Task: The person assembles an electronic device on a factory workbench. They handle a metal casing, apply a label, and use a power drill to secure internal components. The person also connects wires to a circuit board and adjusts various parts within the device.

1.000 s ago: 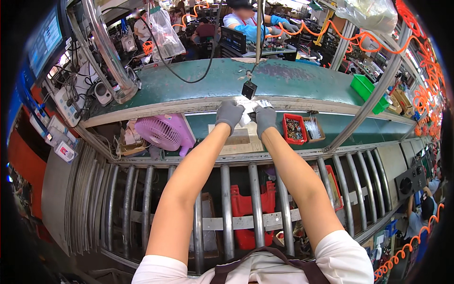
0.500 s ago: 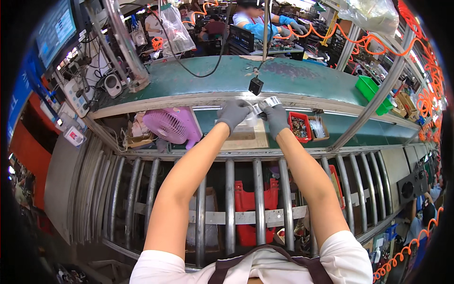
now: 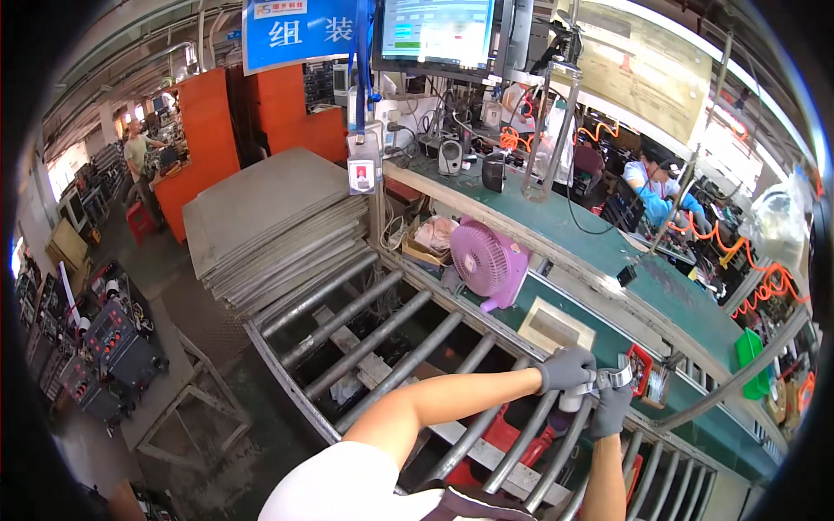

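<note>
Both my hands wear grey gloves and meet above the near edge of the roller conveyor. My right hand [image 3: 611, 412] is closed on a shiny silver roll [image 3: 620, 373] of tape-like strip. Fingers bent, my left hand [image 3: 568, 370] closes at the loose silvery strip [image 3: 599, 380] between the hands. A white rounded piece [image 3: 570, 401] shows just below the left fingers; whether it belongs to the roll I cannot tell. Beyond the hands a pale flat board [image 3: 556, 325] lies on the green lower shelf.
A pink fan [image 3: 488, 260] stands on the lower shelf, left of the board. Metal rollers [image 3: 382, 340] run below my arms. Stacked grey sheets [image 3: 278, 217] rise at the left. A red bin [image 3: 639, 368] sits beyond my right hand. A co-worker [image 3: 656, 187] sits across the green bench [image 3: 565, 217].
My view has swung to the left, bringing in the stacked sheets and the monitor. Both hands are drawn back from the shelf to over the rollers, still together at the silver roll.
</note>
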### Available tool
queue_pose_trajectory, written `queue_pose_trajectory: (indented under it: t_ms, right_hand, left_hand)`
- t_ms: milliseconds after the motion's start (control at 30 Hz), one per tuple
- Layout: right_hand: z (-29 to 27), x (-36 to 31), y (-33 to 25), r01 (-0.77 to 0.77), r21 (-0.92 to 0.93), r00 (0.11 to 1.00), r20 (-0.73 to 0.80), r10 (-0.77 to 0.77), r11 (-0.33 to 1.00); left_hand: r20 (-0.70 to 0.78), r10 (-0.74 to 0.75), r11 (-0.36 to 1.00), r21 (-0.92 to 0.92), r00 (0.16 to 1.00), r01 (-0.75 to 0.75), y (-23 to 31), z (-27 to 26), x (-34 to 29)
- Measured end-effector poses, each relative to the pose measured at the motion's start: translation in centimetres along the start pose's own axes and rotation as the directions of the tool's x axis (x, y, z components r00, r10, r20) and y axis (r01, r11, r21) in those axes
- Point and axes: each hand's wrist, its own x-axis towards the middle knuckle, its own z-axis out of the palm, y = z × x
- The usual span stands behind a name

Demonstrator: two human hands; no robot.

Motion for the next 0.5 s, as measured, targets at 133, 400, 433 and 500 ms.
queue_pose_trajectory:
  t_ms: [133, 400, 433, 500]
  right_hand:
    - [0.7, -3.8, -2.2, 0.104, -0.058, 0.993, -0.056, -0.107, 0.993]
    - [2.0, -6.9, -4.1, 0.06, 0.045, 0.995, -0.088, -0.056, 0.997]
    - [1.5, -6.9, -3.0, 0.029, 0.227, 0.993, -0.116, -0.002, 0.973]
    - [1.9, -7.6, -4.0, -0.022, 0.286, 0.991, -0.12, 0.058, 0.958]
  left_hand:
    - [0.082, -0.118, 0.66, -0.738, 0.99, 0.14, 0.9, 2.2, -3.5]
    - [0.132, -0.083, 0.467, -0.87, 0.988, 0.156, 3.8, 0.2, -9.3]
    - [0.05, -0.079, 0.548, -0.832, 0.996, 0.085, 5.1, -0.5, -9.8]
    - [0.172, -0.121, 0.72, -0.662, 0.978, 0.206, 5.3, -2.1, -11.7]
